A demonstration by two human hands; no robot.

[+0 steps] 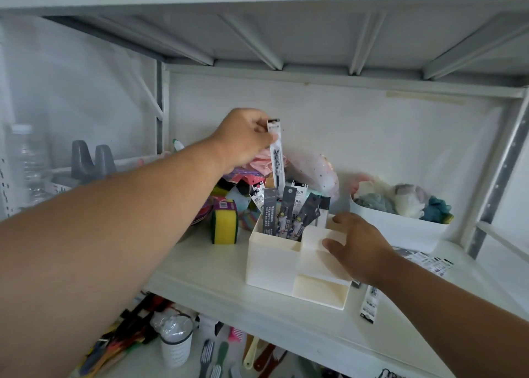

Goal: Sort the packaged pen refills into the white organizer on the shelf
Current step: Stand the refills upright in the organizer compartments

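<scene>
White metal shelving fills your head view, with the shelf [206, 280] running pale and flat under a ribbed upper deck. On it stands the white organizer [274, 263], a stepped plastic box with a tall rear compartment and lower front ones; several dark and white refill packs [289, 214] already stand upright and fanned in that rear compartment. Your left hand [243, 140] reaches in from the lower left with the arm stretched long, raised above the organizer, and its fingers pinch the top of a packaged pen refill [277, 151], a slim white sleeve with a dark band at the head, hanging nearly vertical with its lower end just over the standing packs. Your right hand [357, 246] comes in from the lower right and rests on the organizer's right side, fingers spread and mostly straight against its wall and rim, gripping nothing. More loose refills [369, 303] lie flat on the shelf beside the organizer, just under your right wrist, and others lie farther right. A yellow-green sponge [224, 223] stands left of the organizer, and a white tub [400, 228] of cloth items sits behind to the right.
</scene>
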